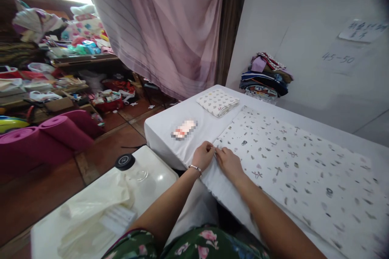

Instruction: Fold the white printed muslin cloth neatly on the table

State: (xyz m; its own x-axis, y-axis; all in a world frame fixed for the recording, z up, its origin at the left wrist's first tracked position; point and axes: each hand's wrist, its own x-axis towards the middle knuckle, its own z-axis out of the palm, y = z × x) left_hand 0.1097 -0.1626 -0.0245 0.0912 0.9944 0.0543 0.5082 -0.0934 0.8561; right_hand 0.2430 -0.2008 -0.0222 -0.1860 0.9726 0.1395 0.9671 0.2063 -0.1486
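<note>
A large white cloth with small grey prints [291, 166] lies spread flat on a white-covered table [164, 129]. My left hand [203, 156] and my right hand [228, 163] meet at the cloth's near left corner. The fingers of both are pinched shut on that corner's edge. A bracelet sits on my left wrist. A folded white patterned cloth [217, 102] rests farther back on the table, apart from my hands. A small blurred red and white object [183, 129] lies on the table left of the spread cloth.
A stack of folded colourful fabrics [266, 77] stands against the wall at the table's far end. A white surface with plastic bags [100, 206] and a black-lidded item [124, 161] sits at my lower left. Pink rolled mats [45, 137] and cluttered shelves [60, 68] fill the left. A pink curtain [170, 28] hangs behind.
</note>
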